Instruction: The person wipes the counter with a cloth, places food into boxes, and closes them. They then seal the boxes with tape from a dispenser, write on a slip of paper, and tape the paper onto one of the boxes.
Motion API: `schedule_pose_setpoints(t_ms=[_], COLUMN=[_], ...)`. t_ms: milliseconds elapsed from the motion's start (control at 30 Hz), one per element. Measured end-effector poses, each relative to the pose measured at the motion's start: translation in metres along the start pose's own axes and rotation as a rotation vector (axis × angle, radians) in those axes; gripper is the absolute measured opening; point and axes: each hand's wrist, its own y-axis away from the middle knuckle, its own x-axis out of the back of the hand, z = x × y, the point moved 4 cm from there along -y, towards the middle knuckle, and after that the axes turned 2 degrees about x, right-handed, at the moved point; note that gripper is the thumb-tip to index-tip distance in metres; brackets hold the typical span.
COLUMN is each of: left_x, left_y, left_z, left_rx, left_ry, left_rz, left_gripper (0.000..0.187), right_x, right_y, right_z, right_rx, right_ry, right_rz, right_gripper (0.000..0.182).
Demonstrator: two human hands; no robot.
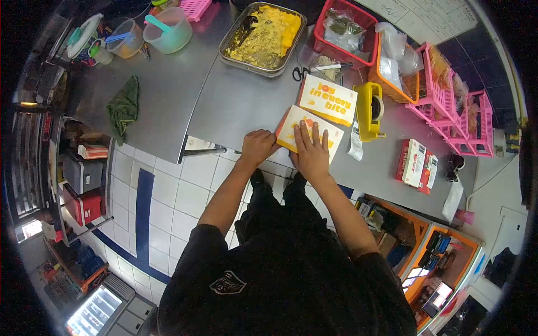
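Note:
A white, yellow and red cardboard food box (320, 127) lies closed at the counter's front edge. My right hand (311, 151) rests flat on its lid, fingers stretched out. Against the box's left side is my left hand (259, 147), its fingers curled; what they hold, if anything, is hidden. Just behind, a second food box (328, 99) reads "joy in every bite" and touches the first one. To the right stand a yellow tape dispenser (367, 115) and a printed paper slip (355, 141).
A metal tray (224, 53) of yellow food sits at the back, near black-handled scissors (300, 73). Red (318, 39) and orange (389, 89) baskets and pink racks (434, 120) line the right. A green cloth (124, 106) lies left; a red-and-white box (415, 162) sits right.

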Motion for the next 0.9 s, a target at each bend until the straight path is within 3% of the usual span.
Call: schedule_pose_setpoints(t_ms=[167,233,267,300,367,400,467,500,567,600,667,767,833,900], left_x=[0.011,0.017,0.024,0.029,0.037,0.037,0.037,0.04,0.034,0.026,0.019,0.018,0.009,0.008], left_y=[-0.001,-0.001,-0.001,-0.001,0.003,0.005,0.012,0.007,-0.007,-0.016,-0.022,-0.028,-0.016,-0.003], left_z=[0.003,0.002,0.006,0.004,-0.003,-0.004,-0.013,-0.007,0.008,0.013,0.02,0.023,0.007,-0.004], left_rx=[0.042,0.181,0.183,0.315,0.532,0.521,0.622,0.589,0.602,0.615,0.646,0.642,0.716,0.661], left_ry=[0.016,0.074,0.071,0.141,0.205,0.205,0.343,0.382,0.563,0.737,0.833,0.781,1.142,1.102], left_rz=[-0.062,-0.201,-0.187,-0.196,-0.249,-0.24,0.08,0.11,0.084,0.072,-0.046,-0.223,-0.219,-0.253], left_gripper=[0.028,0.021,0.021,0.015,0.022,0.022,0.026,0.036,0.042,0.047,0.057,0.057,0.057,0.057], right_x=[-0.002,0.006,0.011,0.025,0.054,0.056,0.055,0.044,0.008,0.003,-0.012,-0.014,-0.008,0.017], right_y=[-0.001,-0.002,-0.002,-0.005,0.0,0.011,0.036,0.039,0.064,0.065,0.062,0.059,0.058,0.053], right_z=[0.0,-0.002,-0.001,0.001,0.008,0.017,0.042,0.042,0.061,0.061,0.052,0.054,0.051,0.046], right_rx=[0.002,0.004,-0.004,0.003,-0.021,-0.021,-0.213,-0.223,-0.95,-0.959,-0.849,-0.862,-0.88,-0.852], right_ry=[-0.022,-0.025,-0.031,-0.022,-0.411,-0.404,-0.434,-0.428,-1.105,-1.101,-1.351,-1.253,-1.234,-0.879], right_rz=[-0.002,-0.023,-0.045,-0.029,-0.112,-0.1,0.217,0.219,0.392,0.399,0.207,0.257,0.231,0.188], right_gripper=[0.087,0.087,0.088,0.088,0.086,0.086,0.077,0.077,0.064,0.064,0.055,0.055,0.056,0.059])
